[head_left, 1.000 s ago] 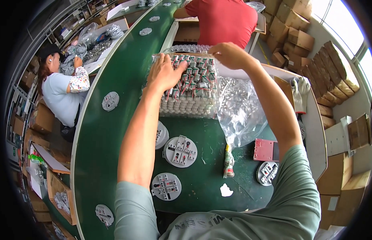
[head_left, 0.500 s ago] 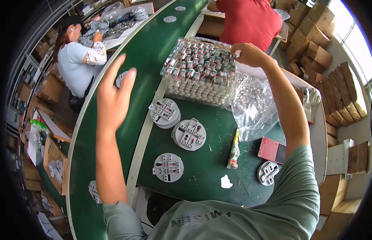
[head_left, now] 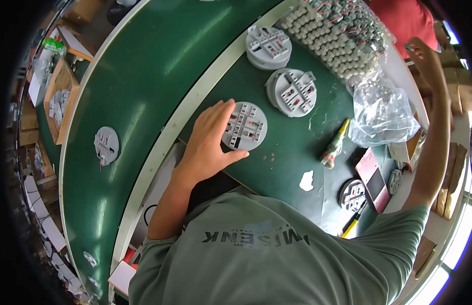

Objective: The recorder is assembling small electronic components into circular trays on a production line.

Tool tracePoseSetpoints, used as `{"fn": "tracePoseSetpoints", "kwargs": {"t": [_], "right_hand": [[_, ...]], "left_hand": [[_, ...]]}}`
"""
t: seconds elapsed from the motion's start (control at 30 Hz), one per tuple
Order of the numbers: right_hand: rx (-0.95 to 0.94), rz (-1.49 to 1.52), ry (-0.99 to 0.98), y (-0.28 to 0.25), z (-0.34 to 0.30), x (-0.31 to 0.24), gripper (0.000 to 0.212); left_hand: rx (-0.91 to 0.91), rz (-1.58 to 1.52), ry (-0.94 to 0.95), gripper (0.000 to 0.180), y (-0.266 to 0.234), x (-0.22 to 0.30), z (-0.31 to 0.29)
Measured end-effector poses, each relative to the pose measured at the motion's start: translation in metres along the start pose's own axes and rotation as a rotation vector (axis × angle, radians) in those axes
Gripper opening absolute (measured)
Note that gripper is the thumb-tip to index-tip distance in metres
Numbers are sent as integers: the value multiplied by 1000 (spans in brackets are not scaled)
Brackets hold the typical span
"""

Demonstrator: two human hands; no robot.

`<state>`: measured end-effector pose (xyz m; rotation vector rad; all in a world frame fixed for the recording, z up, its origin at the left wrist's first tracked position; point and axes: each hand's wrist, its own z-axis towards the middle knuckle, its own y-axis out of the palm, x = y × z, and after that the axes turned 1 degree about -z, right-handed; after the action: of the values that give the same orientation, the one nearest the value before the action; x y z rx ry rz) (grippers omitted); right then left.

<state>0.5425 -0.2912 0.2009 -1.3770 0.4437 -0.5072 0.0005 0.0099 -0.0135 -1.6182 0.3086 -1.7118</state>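
Fingers of the left hand (head_left: 208,145) lie spread on a round grey disc (head_left: 244,126) near the green desk's (head_left: 292,162) centre, while the right hand (head_left: 425,60), fingers loosely apart, hovers empty at two o'clock beside the clear bag (head_left: 381,114).

— What's the room like?
— A long green conveyor belt (head_left: 139,86) with a pale edge curves past a green worktable (head_left: 287,168).
— And the sides?
— Stacked cardboard boxes (head_left: 457,86) at right beside bright windows (head_left: 449,264); wooden trays (head_left: 60,99) at left.

Bright daylight from the right (window glare), fisheye-bent, dark rim.
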Motion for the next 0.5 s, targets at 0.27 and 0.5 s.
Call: {"fn": "tracePoseSetpoints", "kwargs": {"t": [0.27,0.5], "right_hand": [[-309,617,126,62,-165,-279,28],[-467,766,181,138,-184,-337,29]], "left_hand": [[16,98,22,115,12,-7,-11],[-2,28,39,115,-1,-14,-12]]}}
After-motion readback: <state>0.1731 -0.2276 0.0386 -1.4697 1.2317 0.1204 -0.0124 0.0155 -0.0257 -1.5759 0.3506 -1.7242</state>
